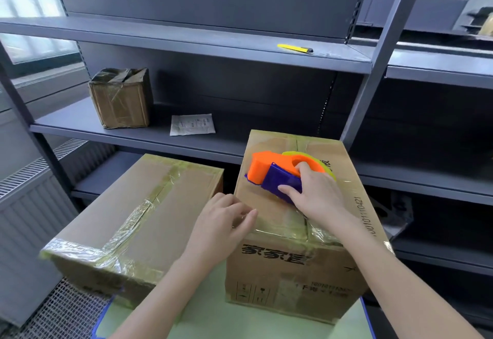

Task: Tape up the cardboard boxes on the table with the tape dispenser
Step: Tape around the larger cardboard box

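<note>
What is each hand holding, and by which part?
Right hand grips the tape dispenser by its handle. Left hand rests on the box; any hold is unclear.

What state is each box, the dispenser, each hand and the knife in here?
right box: flaps closed, top seam taped.
left box: closed, taped over.
tape dispenser: resting on the right box's top.
right hand: grips the tape dispenser.
left hand: fingers curled at the right box's near edge; pinch unclear.
small box: closed, wrapped in tape.
yellow knife: lying flat; blade unclear.

Orange-purple tape dispenser, brown boxes
</note>
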`<state>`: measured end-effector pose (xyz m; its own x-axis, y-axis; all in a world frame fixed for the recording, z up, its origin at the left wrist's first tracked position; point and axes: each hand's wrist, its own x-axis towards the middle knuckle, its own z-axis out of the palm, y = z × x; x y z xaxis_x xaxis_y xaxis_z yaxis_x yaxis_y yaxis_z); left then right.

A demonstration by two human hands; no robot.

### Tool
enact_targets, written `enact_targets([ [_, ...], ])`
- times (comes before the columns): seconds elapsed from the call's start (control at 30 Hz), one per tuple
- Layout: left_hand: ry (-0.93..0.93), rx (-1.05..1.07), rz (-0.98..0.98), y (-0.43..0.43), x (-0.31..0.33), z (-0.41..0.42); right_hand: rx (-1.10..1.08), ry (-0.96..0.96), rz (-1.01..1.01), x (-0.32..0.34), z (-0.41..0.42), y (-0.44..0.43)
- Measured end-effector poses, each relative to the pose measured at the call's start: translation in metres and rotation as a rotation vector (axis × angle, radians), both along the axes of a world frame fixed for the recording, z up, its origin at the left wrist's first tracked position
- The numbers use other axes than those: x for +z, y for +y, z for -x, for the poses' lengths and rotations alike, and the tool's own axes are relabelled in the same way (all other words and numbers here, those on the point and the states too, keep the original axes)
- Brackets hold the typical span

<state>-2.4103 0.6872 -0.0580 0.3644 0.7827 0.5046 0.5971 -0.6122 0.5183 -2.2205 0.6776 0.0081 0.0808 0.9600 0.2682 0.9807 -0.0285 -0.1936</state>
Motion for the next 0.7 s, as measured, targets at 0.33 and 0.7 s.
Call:
enact_targets([
  [0.33,-0.68,-0.23,0.409,0.009,0.027,-0.003,0.371,1.128,-0.057,0.004,0.068,0.007],
  [0.7,-0.468,0.034,0.432,0.014,0.019,0.048,0.346,0.855,0.061,-0.022,0.104,0.028],
])
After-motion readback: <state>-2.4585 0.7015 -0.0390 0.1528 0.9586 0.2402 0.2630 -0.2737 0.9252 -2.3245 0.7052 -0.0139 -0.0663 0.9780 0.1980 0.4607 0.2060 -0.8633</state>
